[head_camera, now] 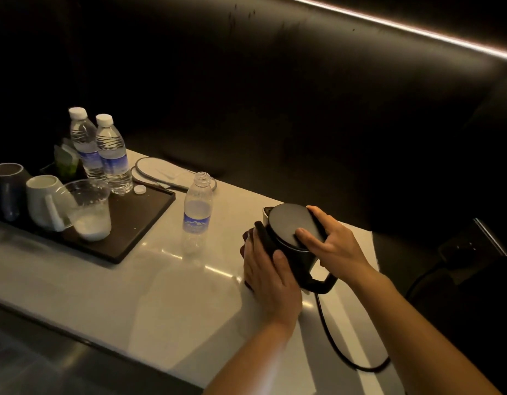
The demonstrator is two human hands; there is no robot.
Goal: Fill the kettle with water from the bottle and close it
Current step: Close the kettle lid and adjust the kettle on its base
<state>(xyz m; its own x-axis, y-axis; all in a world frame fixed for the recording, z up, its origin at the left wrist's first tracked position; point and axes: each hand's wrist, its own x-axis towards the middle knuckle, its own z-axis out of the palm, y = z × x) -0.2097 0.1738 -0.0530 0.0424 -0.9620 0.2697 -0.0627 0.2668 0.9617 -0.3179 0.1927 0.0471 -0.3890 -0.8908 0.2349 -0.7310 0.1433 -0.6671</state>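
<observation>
the kettle [292,246] stands on the pale counter [161,280] at the right, near the edge, on its base with the black cord [332,346] running toward the person. its lid [292,223] looks lowered flat over the opening, and the right hand [336,245] lies on it, the fingers [306,236] spread over the disc and pressing down, not closed around anything. the left hand [268,273] wraps the body and handle side of the kettle from the left and steadies it. the open bottle [197,212], mostly empty and without a cap, stands well apart to the left, so the pouring seems done. the push must go straight down along the upright axis of the kettle, with the left hand holding against it; i cannot tell if the lid is already latched.
</observation>
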